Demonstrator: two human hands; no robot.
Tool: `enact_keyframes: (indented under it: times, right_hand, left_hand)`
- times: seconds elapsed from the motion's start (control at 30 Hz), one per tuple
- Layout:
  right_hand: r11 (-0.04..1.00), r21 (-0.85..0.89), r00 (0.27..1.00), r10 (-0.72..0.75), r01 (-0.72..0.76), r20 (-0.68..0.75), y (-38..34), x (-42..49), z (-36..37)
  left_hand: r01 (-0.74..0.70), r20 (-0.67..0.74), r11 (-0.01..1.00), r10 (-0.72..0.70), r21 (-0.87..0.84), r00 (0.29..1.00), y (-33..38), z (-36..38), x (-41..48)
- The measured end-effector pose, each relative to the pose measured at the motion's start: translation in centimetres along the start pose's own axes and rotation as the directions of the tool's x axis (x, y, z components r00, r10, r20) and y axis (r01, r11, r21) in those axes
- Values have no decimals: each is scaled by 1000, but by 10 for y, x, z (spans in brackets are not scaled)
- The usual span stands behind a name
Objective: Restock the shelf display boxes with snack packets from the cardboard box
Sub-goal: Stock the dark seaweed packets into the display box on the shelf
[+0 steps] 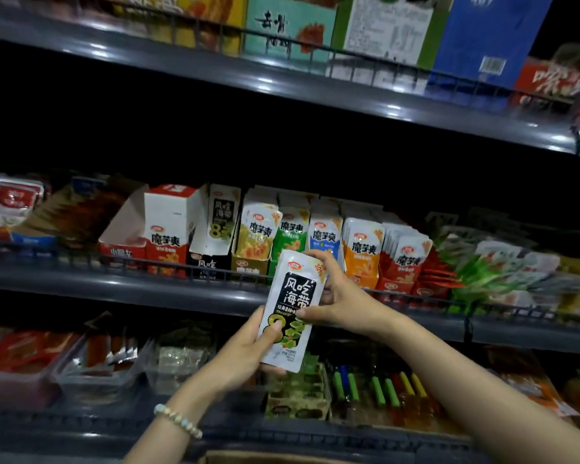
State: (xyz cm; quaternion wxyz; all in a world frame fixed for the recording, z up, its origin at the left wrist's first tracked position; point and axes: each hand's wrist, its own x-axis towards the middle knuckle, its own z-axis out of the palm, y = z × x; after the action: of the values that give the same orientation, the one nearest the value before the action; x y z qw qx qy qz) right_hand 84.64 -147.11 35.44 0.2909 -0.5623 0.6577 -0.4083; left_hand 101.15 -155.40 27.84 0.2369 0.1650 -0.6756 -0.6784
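Observation:
I hold a stack of white-and-black snack packets upright in front of the middle shelf. My left hand grips the bottom of the stack, thumb on the front. My right hand pinches its upper right edge. A matching black-and-white display box stands on the middle shelf to the upper left, looking nearly empty. A sliver of the cardboard box shows at the bottom edge.
Display boxes of yellow, green, blue and orange packets line the middle shelf behind a wire rail. A tipped, open red-and-white box stands left of the black one. Trays of snacks fill the lower shelf.

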Motion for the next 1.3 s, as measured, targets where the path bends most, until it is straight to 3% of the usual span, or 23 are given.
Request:
enact_keyframes:
  times: [0.2, 0.37, 0.43, 0.5, 0.57, 0.7, 0.8, 0.93, 1.1, 1.3]
  right_hand:
    - [998, -4, 998, -59, 59, -14, -37, 42, -3]
    - [989, -36, 988, -145, 143, -55, -50, 82, -3]
    - [985, -51, 981, -169, 164, -100, -51, 101, -6]
    - [978, -83, 970, -202, 192, -136, -53, 119, -10]
    - [971, -118, 959, -227, 209, -170, -58, 139, -15]
    - [982, -73, 950, -188, 175, -251, -74, 174, -19]
    - [977, -122, 945, -201, 174, -258, -82, 199, -17]
    - [967, -216, 943, -189, 132, -273, -75, 229, -11]
    - [933, -250, 896, -327, 257, -299, -59, 262, 3]
    - [891, -414, 932, -294, 187, -212, -42, 283, 13]
  left_hand:
    - [-97, -52, 993, 101, 69, 994, 32, -36, 21]
    - [-185, -249, 948, 251, 258, 936, 47, -74, 42]
    - [-196, -414, 881, 386, 430, 824, 48, -90, 48]
    - [-157, -562, 820, 504, 551, 656, 45, -106, 52]
    - [-103, -610, 773, 568, 626, 553, 37, -121, 60]
    - [32, -551, 665, 590, 746, 590, 15, -139, 82]
    - [95, -550, 619, 606, 780, 575, 1, -143, 96]
    - [110, -570, 618, 623, 778, 535, -9, -143, 108]
    - [131, -591, 632, 601, 764, 538, -11, -141, 113]
    - [135, -588, 634, 587, 761, 556, -10, -141, 112]
